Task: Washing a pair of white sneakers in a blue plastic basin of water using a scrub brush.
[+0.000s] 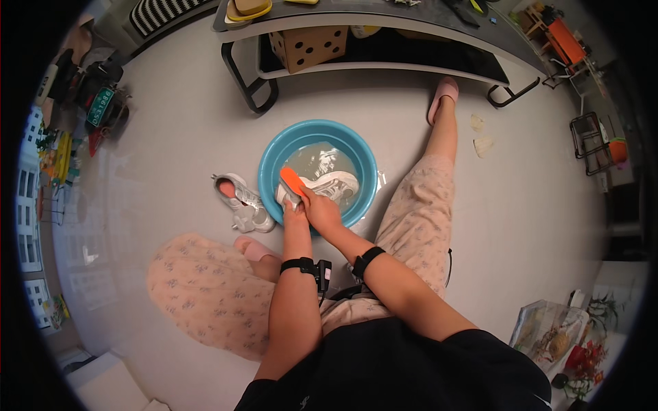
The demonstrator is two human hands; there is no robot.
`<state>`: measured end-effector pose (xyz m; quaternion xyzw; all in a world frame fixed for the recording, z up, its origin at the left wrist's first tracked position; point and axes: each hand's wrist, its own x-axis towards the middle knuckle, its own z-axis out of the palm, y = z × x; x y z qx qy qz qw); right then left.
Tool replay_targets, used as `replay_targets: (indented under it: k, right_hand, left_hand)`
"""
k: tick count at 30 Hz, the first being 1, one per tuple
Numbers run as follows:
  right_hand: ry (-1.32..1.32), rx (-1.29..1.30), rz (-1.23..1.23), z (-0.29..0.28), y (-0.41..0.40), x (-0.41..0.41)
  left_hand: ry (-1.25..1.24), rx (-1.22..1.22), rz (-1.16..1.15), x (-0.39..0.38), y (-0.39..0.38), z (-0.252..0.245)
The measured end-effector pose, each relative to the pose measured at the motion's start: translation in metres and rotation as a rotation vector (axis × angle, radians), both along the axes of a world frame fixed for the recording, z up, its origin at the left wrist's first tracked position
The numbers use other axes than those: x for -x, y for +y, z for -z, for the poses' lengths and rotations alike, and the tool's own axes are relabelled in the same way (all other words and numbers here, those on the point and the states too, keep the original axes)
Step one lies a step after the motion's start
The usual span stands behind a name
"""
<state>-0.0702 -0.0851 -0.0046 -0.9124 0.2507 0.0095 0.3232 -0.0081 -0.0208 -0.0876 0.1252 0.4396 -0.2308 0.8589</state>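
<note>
A blue plastic basin (368, 159) with cloudy water stands on the floor before me. Inside it lies a wet white and grey sneaker (336, 186), tilted on its side. My right hand (321, 208) grips an orange-backed scrub brush (292, 181), which is against the sneaker's left end. My left hand (294, 205) is at that same end of the sneaker, low in the basin; its fingers are partly hidden by the brush and my right hand, and they seem to hold the shoe. Outside the basin, touching its left side, a second sneaker (247, 205) with a pink insole lies on the floor.
A low table (390, 18) with a lower shelf and black metal legs stands beyond the basin, a spotted cardboard box (311, 47) on its shelf. My legs spread around the basin, in pink slippers (446, 92). Pale scraps (482, 146) lie right; a scooter (100, 105) stands left.
</note>
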Motion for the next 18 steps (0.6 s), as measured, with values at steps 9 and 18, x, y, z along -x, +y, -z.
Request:
replay_targets:
  k: [9, 18]
  right_hand:
    - [0.087, 0.265, -0.09, -0.009, -0.036, 0.017]
    - [-0.047, 0.198, -0.27, -0.006, -0.023, 0.005]
  left_hand:
    - [0.044, -0.253, 0.036, 0.014, -0.004, 0.012]
    - [0.049, -0.1, -0.046, 0.014, 0.006, 0.027]
